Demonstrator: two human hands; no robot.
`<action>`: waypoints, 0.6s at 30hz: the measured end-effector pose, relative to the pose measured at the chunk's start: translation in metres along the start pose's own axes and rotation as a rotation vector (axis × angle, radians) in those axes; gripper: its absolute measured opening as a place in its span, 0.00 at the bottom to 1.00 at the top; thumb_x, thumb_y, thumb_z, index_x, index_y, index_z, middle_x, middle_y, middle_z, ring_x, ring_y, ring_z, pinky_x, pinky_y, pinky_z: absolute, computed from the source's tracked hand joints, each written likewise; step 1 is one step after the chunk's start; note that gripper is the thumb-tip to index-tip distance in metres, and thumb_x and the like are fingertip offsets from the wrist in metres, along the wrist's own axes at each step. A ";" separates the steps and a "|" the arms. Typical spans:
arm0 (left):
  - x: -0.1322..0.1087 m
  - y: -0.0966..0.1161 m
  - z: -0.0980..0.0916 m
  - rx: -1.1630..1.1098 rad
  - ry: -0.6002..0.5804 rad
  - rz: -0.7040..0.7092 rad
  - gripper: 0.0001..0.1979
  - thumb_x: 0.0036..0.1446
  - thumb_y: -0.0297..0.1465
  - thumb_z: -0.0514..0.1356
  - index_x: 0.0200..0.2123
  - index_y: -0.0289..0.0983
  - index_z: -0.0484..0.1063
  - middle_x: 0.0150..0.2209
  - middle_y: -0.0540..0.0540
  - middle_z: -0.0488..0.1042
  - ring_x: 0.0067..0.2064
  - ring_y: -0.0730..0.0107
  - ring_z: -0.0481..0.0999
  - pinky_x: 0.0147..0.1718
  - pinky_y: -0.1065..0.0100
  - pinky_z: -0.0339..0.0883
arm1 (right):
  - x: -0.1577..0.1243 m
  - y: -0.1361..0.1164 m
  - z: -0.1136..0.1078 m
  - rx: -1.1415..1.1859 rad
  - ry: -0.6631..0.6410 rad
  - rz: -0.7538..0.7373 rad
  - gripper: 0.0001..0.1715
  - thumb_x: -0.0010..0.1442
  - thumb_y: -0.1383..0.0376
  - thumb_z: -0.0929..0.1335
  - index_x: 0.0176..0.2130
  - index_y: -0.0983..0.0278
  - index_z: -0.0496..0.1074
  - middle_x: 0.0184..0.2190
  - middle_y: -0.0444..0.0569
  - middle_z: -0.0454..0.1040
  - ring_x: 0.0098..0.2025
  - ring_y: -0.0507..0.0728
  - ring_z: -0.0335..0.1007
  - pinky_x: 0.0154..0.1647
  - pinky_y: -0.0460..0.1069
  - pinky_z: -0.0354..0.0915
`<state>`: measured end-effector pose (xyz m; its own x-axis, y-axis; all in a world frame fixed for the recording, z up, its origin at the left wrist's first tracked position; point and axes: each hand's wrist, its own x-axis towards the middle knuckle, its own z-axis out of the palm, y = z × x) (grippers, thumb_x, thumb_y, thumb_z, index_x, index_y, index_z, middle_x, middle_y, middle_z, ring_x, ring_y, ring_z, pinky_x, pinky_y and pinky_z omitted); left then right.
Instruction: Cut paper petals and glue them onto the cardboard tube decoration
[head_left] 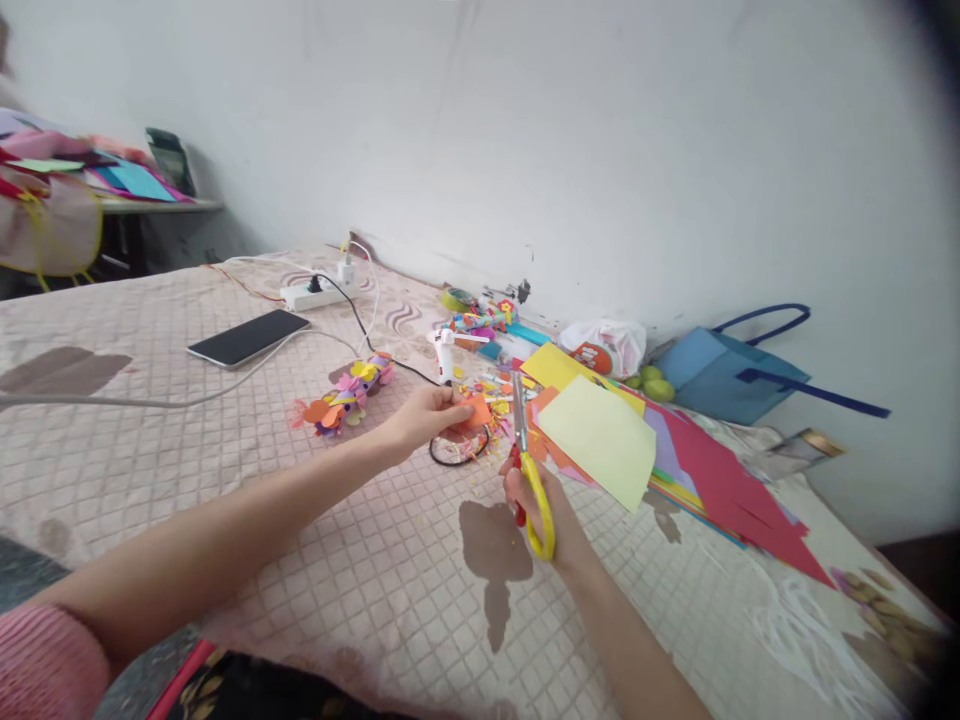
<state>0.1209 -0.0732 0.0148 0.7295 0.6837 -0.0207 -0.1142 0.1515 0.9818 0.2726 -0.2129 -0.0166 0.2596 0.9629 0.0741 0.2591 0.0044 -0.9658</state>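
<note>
Between the thumb and fingers of my left hand [429, 418] is a small piece of orange paper [478, 411]. My right hand [551, 505] grips a pair of scissors [537, 500] with yellow and red handles, blades pointing up and away. The blades are apart from the orange paper, just to its right. Past my hands, small coloured paper scraps [499, 385] lie scattered around a white glue gun [445, 352]. Left of my left hand lies a roll covered in colourful paper flowers [349, 393]. A black cord loop [442, 461] rests under my left hand.
Sheets of coloured paper [600, 435] are stacked to the right, with a blue bag [731, 372] behind them. A phone [249, 337] and a power strip [309, 293] with cables sit at the left. White string [814, 645] lies at the lower right.
</note>
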 end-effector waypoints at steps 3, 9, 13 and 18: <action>-0.002 -0.007 0.005 0.047 -0.102 -0.058 0.16 0.45 0.39 0.64 0.28 0.32 0.66 0.26 0.45 0.75 0.26 0.74 0.74 0.27 0.72 0.66 | 0.000 -0.003 0.001 0.074 0.024 0.029 0.16 0.55 0.54 0.66 0.29 0.63 0.61 0.18 0.39 0.58 0.19 0.48 0.53 0.20 0.45 0.50; -0.010 -0.020 0.018 0.123 -0.272 -0.100 0.17 0.46 0.41 0.62 0.27 0.32 0.65 0.26 0.45 0.76 0.27 0.73 0.75 0.26 0.72 0.66 | 0.001 -0.011 0.005 0.207 0.085 0.068 0.14 0.49 0.59 0.70 0.33 0.62 0.62 0.19 0.37 0.60 0.19 0.47 0.54 0.20 0.43 0.51; -0.013 -0.024 0.023 0.120 -0.312 -0.122 0.17 0.46 0.41 0.62 0.26 0.32 0.64 0.25 0.46 0.75 0.27 0.73 0.74 0.26 0.72 0.66 | 0.000 -0.015 0.008 0.225 0.109 0.138 0.16 0.44 0.62 0.71 0.31 0.63 0.62 0.22 0.37 0.61 0.19 0.46 0.54 0.20 0.43 0.53; -0.014 -0.025 0.024 0.161 -0.286 -0.068 0.15 0.47 0.39 0.62 0.28 0.32 0.65 0.27 0.47 0.73 0.28 0.75 0.72 0.26 0.74 0.65 | -0.001 -0.014 0.009 0.235 0.113 0.122 0.15 0.45 0.62 0.71 0.31 0.63 0.62 0.21 0.38 0.62 0.19 0.46 0.54 0.19 0.43 0.53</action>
<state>0.1297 -0.1040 -0.0050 0.8940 0.4445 -0.0557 0.0326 0.0596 0.9977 0.2603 -0.2118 -0.0050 0.3814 0.9239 -0.0313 0.0002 -0.0340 -0.9994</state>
